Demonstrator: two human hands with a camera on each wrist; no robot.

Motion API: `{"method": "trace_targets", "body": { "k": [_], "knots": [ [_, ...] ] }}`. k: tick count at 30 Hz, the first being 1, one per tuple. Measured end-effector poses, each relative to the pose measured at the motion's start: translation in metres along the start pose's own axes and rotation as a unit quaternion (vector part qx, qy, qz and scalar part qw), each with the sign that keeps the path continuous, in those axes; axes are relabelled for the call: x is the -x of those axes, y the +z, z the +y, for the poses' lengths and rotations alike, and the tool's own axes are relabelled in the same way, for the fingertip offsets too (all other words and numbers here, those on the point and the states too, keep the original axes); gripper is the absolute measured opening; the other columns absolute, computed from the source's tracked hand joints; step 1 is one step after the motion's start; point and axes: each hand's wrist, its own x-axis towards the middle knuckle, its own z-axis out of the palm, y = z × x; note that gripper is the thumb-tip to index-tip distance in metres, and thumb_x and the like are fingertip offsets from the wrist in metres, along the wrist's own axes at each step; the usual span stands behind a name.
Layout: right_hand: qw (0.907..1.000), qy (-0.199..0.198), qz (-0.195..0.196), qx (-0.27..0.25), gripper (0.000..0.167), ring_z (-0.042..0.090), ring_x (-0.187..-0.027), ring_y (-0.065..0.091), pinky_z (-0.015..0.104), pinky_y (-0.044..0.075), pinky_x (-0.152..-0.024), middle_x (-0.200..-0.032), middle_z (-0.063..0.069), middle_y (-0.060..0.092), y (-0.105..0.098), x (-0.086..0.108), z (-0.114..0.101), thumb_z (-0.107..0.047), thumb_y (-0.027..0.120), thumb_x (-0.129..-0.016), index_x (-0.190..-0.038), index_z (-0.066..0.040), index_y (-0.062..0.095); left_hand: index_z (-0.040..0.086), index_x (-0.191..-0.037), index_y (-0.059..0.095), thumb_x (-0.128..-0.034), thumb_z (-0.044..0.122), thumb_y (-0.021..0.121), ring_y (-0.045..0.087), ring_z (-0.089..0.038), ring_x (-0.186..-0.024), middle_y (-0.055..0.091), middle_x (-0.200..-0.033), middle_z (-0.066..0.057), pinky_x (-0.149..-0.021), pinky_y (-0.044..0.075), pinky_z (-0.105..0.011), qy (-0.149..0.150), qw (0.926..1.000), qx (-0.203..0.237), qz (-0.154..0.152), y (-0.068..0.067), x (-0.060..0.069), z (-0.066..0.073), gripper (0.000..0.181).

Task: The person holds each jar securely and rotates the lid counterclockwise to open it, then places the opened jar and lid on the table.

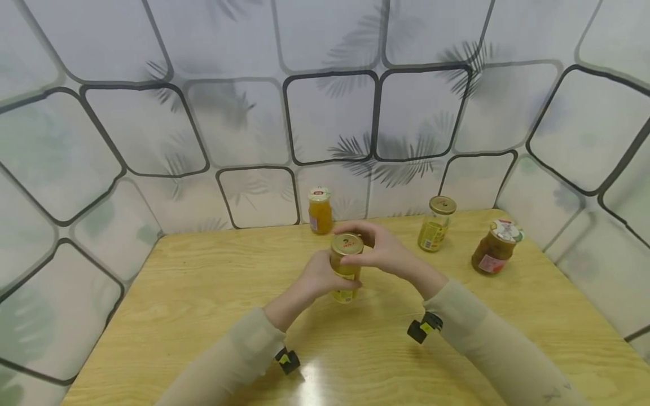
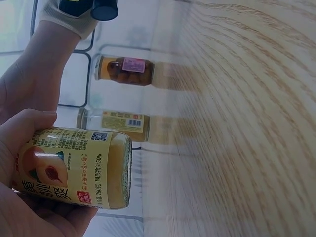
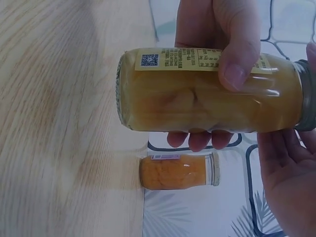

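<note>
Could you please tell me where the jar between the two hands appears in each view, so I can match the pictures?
Head: the jar is near the centre, left hand round its body, right hand at its top.
Left wrist: the jar is at lower left, lying sideways in the picture.
Right wrist: the jar is sideways, upper centre to right edge.
Shared landmark: the wooden table.

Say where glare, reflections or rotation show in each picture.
Head view: white glare on the table, bottom centre; left wrist view: sideways, the dark jar blurrily reflected in the table; right wrist view: also sideways, small highlights on the held jar.
</note>
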Motion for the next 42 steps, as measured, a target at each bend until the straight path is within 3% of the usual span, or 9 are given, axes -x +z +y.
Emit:
{"method": "trace_targets", "body": {
  "k": [9, 16, 19, 27, 38, 42],
  "knots": [
    [0.9994, -0.023, 0.013, -0.024, 0.066, 0.003, -0.122, 0.065, 0.023, 0.054, -0.106, -0.149, 0.023, 0.061, -0.004, 0.006, 0.0, -0.01, 0.088, -0.087, -0.145, 0.003, 0.06, 0.0, -0.125, 0.069, -0.0764, 0.009, 0.093, 0.075, -0.025, -0.103, 0.077, -0.118, -0.017, -0.095, 0.061, -0.036, 0.023, 0.9997, -0.002, -0.011, 0.003, -0.001, 0.004, 0.055],
    [0.9986, -0.016, 0.011, -0.05, 0.068, 0.002, -0.122, 0.065, 0.023, 0.054, -0.105, -0.153, 0.025, 0.057, -0.008, 0.009, -0.002, -0.016, 0.087, -0.089, -0.148, 0.003, 0.058, 0.0, -0.123, 0.069, -0.0762, 0.009, 0.093, 0.075, -0.022, -0.099, 0.078, -0.114, -0.016, -0.091, 0.062, -0.034, 0.028, 0.9994, -0.013, -0.014, 0.002, -0.001, 0.005, 0.053],
    [0.9981, -0.016, 0.02, -0.056, 0.067, 0.003, -0.123, 0.066, 0.023, 0.055, -0.105, -0.152, 0.017, 0.06, -0.011, 0.01, -0.002, -0.015, 0.086, -0.09, -0.148, 0.002, 0.057, 0.0, -0.121, 0.069, -0.0759, 0.01, 0.094, 0.074, -0.021, -0.097, 0.078, -0.113, -0.015, -0.092, 0.061, -0.035, 0.028, 0.9994, -0.017, -0.015, 0.002, -0.001, 0.006, 0.052],
    [0.9982, -0.027, 0.025, -0.048, 0.066, 0.003, -0.125, 0.065, 0.021, 0.055, -0.105, -0.14, -0.019, 0.064, -0.021, 0.019, -0.003, -0.01, 0.084, -0.092, -0.149, 0.004, 0.055, 0.002, -0.121, 0.069, -0.0762, 0.012, 0.094, 0.073, -0.02, -0.097, 0.078, -0.112, -0.013, -0.091, 0.061, -0.035, 0.029, 0.9992, -0.022, -0.016, 0.001, -0.001, 0.008, 0.052],
    [0.9976, -0.051, 0.047, 0.002, 0.06, -0.004, -0.126, 0.063, 0.014, 0.052, -0.105, -0.138, -0.026, 0.064, -0.045, 0.042, -0.006, 0.004, 0.079, -0.091, -0.145, 0.013, 0.054, 0.002, -0.118, 0.07, -0.0753, 0.012, 0.094, 0.072, -0.018, -0.095, 0.078, -0.109, -0.013, -0.09, 0.061, -0.034, 0.018, 0.9995, -0.025, -0.01, -0.001, -0.001, 0.016, 0.05],
    [0.9977, -0.034, 0.057, 0.012, 0.059, -0.005, -0.124, 0.063, 0.013, 0.053, -0.103, -0.138, -0.026, 0.063, -0.054, 0.054, -0.006, 0.006, 0.078, -0.092, -0.145, 0.012, 0.054, 0.003, -0.118, 0.07, -0.0754, 0.013, 0.094, 0.072, -0.017, -0.095, 0.078, -0.109, -0.012, -0.09, 0.061, -0.032, 0.017, 0.9996, -0.021, -0.01, 0.0, -0.002, 0.017, 0.05]
  ]
}}
